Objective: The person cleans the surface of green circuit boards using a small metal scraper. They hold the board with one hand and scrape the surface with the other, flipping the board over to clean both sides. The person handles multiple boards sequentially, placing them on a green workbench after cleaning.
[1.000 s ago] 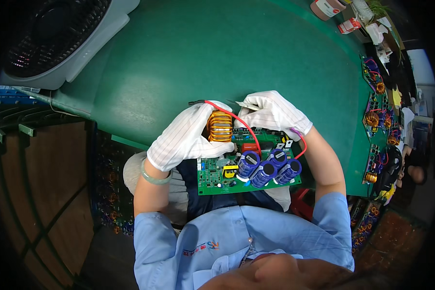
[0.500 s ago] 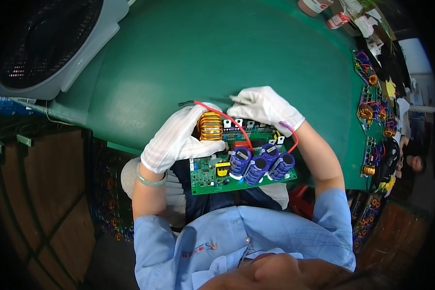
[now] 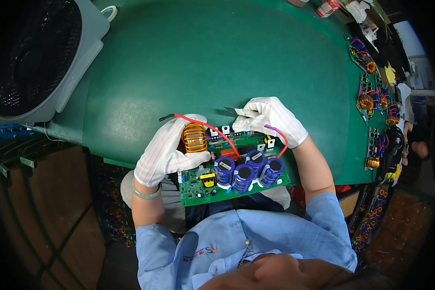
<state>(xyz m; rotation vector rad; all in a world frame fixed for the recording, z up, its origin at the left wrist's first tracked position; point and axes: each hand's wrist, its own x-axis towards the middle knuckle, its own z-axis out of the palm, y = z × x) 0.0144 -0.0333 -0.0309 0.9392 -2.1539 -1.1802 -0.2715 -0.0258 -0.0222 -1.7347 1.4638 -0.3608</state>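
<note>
A green circuit board [image 3: 217, 193] is held tilted at the table's near edge, over my lap. My white-gloved left hand [image 3: 157, 150] grips its left part, fingers and thumb around a copper-wound coil [image 3: 195, 138]. Several blue capacitors [image 3: 242, 178] stand on the near side, with a yellow transformer [image 3: 208, 180] to their left. A red wire [image 3: 212, 128] with a black end arches over the board toward my left hand. My gloved right hand [image 3: 270, 118] is at the far right edge, pinching a thin, flat, grey pointed piece [image 3: 232, 110]. A purple-tipped wire [image 3: 281, 133] crosses in front of it.
A grey fan [image 3: 48, 63] stands at the far left of the green table [image 3: 188, 58]. Several assembled boards [image 3: 367, 96] line the right edge, with a red-and-white box [image 3: 327, 8] beyond. More boards [image 3: 369, 217] sit in racks below the table.
The view has shifted, with the fan showing more. Board and hands sit slightly lower and further left in the picture. The grey piece in my right hand shows more clearly; both grips stay.
</note>
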